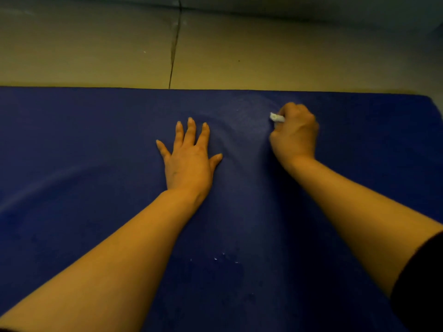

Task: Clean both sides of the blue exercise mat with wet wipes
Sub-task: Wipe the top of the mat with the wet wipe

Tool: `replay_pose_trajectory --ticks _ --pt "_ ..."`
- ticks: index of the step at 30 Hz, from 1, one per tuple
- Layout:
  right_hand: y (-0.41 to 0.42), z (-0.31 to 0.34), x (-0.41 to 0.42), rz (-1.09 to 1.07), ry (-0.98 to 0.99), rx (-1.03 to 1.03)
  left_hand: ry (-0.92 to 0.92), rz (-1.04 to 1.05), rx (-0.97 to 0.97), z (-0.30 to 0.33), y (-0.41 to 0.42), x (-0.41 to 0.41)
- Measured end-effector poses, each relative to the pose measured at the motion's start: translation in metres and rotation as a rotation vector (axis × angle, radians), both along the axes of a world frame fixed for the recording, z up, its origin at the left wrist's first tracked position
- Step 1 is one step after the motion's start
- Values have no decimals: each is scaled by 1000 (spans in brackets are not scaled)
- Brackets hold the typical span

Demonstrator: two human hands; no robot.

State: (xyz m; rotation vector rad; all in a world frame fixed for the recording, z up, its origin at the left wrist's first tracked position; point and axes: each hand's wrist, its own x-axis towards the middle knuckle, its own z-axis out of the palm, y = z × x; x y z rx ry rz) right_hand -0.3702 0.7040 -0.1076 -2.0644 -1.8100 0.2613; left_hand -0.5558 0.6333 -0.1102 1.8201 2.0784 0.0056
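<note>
The blue exercise mat (pixel 84 152) lies flat on the floor and fills most of the view, its far edge running across the upper third. My left hand (pixel 189 156) presses flat on the mat near its middle, fingers spread and straight. To its right, my right hand (pixel 294 133) is curled into a fist around a bunched white wet wipe (pixel 276 117), pressing it against the mat near the far edge. Only a small end of the wipe shows past the fingers. A faint damp sheen lies on the mat between the two hands.
Beyond the mat is a pale tiled floor (pixel 239 58) with a dark joint line (pixel 173 51) running away from the mat edge. A wall base runs along the top. Small white flecks (pixel 223 257) sit on the mat's near part.
</note>
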Motion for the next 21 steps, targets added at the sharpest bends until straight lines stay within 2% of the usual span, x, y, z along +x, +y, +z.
replay_pose_trajectory --ticks 2,5,6,8,11,14,16,19,21 --pt "-15 1 -31 73 42 -4 10 10 -3 -1 0 2" --pt "-48 -4 -63 409 97 -11 -7 6 15 -1 0 -1" --pt "-49 -4 -57 455 93 -19 -15 2 19 -3 -1 -2" --pt "-39 -5 -27 391 49 -7 -22 -13 11 -2 -2 -4" --pt "-26 1 20 137 3 8 -24 -13 6 -1 0 -4" --pt "-37 3 4 -23 -35 -42 -18 -3 -26 4 -1 2" --pt "-58 5 -35 52 -1 -71 -38 0 -49 8 -1 1" --pt "-92 0 -58 338 26 -88 -99 -62 -86 17 -5 -10" --pt "-85 2 -35 293 -26 -64 -130 -108 -104 21 -18 -21"
